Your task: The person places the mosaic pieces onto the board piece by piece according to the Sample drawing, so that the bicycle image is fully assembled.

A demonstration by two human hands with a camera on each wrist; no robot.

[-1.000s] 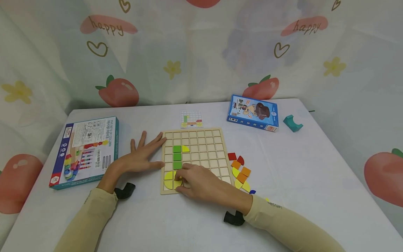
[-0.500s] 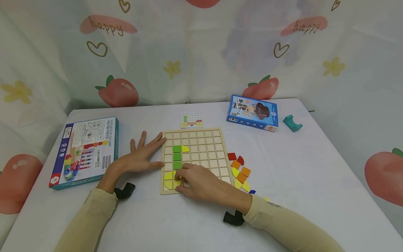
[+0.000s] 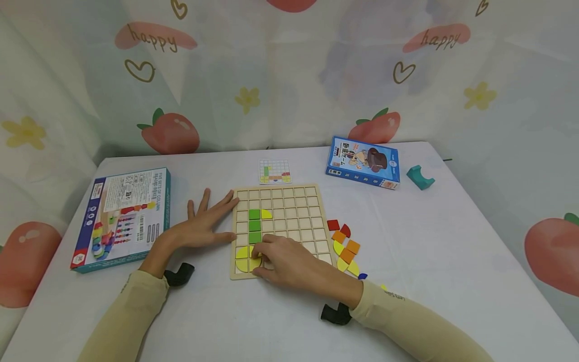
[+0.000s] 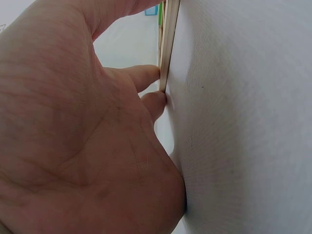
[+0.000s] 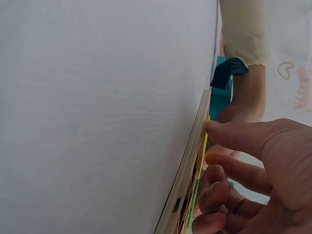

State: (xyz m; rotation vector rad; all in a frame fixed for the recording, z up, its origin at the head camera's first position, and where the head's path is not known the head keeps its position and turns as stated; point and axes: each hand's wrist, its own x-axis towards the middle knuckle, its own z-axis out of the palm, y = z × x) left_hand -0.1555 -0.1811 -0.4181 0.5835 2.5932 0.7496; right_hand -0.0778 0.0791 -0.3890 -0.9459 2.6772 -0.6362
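A wooden grid board point(image 3: 298, 211) lies flat on the white-covered table. My left hand point(image 3: 199, 229) is spread out at its left side, fingertips and thumb touching the frame. At the board's lower left corner, my right hand point(image 3: 289, 261) bends over a yellow quarter-circle tile point(image 3: 256, 263), thumb and index finger on it. Its other fingers are curled, as the right wrist view shows. Beside it sit a yellow quarter-circle tile point(image 3: 242, 265) and another yellow tile point(image 3: 242, 252). Green square tiles point(image 3: 255, 225) form a column above, with a yellow tile point(image 3: 267, 214) at its top right.
Loose red, orange, yellow and blue tiles point(image 3: 347, 255) lie right of the board. A pattern card point(image 3: 275, 171) lies behind it. A bead-set box point(image 3: 122, 216) is at left, a blue game box point(image 3: 363, 162) and a teal curved piece point(image 3: 420, 177) at back right.
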